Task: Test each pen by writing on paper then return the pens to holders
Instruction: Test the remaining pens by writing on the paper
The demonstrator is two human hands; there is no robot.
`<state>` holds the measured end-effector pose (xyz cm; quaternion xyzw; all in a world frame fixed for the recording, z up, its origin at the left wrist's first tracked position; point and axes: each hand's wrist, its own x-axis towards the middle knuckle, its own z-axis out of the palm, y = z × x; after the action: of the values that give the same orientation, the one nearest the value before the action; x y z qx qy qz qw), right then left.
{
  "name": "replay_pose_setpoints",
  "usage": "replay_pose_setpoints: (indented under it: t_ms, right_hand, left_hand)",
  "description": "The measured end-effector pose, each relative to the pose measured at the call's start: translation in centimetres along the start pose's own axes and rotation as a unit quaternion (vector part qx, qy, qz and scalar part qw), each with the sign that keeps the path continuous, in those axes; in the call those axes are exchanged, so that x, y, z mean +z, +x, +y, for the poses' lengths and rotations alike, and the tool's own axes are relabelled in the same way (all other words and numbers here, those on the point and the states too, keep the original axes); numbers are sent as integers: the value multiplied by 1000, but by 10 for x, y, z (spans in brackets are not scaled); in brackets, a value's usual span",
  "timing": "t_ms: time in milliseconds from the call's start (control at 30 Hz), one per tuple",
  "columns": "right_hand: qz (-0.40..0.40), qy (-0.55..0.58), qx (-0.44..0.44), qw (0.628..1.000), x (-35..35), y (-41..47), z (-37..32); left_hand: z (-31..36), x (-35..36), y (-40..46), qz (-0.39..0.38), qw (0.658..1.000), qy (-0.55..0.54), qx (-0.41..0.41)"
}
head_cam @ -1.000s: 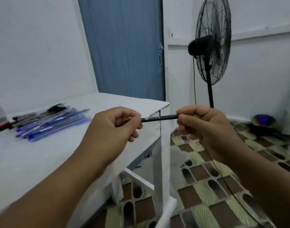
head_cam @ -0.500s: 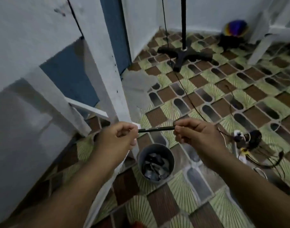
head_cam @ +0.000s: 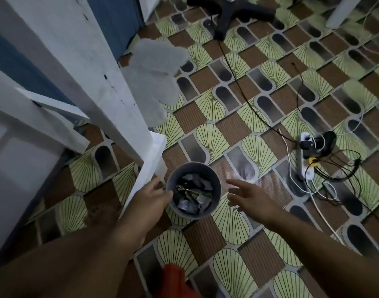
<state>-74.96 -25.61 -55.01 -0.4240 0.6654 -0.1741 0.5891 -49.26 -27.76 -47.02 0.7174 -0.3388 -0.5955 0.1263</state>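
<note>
Both hands over grey waste bin (head_cam: pixel 193 208) on floor beside bench leg (head_cam: pixel 111 100). Left hand (head_cam: pixel 148 197) at bin's 9 o'clock rim, grip unclear. Right hand (head_cam: pixel 252 195) at 3 o'clock, fingers spread, empty. No pen clearly visible; dark slim item among bin scraps, perhaps discarded dud. Next: back to bench, pick another pen.

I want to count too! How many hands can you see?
2. The left hand is at the left rim of the grey bin; the right hand hovers open to the bin's right.
</note>
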Motion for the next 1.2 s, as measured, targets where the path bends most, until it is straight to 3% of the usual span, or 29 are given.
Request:
replay_pose_setpoints:
  t_ms: [100, 267, 467, 600, 767, 1000, 1200]
  right_hand:
    - [21, -23, 10, 999, 1, 0, 8]
    - [35, -54, -44, 997, 13, -9, -10]
    - [46, -36, -203, 977, 31, -47, -90]
    - [73, -29, -366, 927, 28, -103, -174]
    - [89, 17, -525, 847, 34, -194, -261]
    - [38, 19, -648, 761, 79, -299, -346]
    - [-62, -30, -714, 697, 158, -367, -412]
  left_hand:
    - [-8, -4, 3, 13, 1000, 16, 5]
    - [-2, -6, -4, 9, 998, 18, 59]
    - [38, -28, -53, 55, 973, 61, 215]
    - [79, -55, -124, 128, 922, 61, 359]
    - [111, -92, -245, 205, 836, 87, 502]
    - [98, -147, -395, 332, 750, 106, 562]
    - [44, -228, -484, 461, 708, 121, 522]
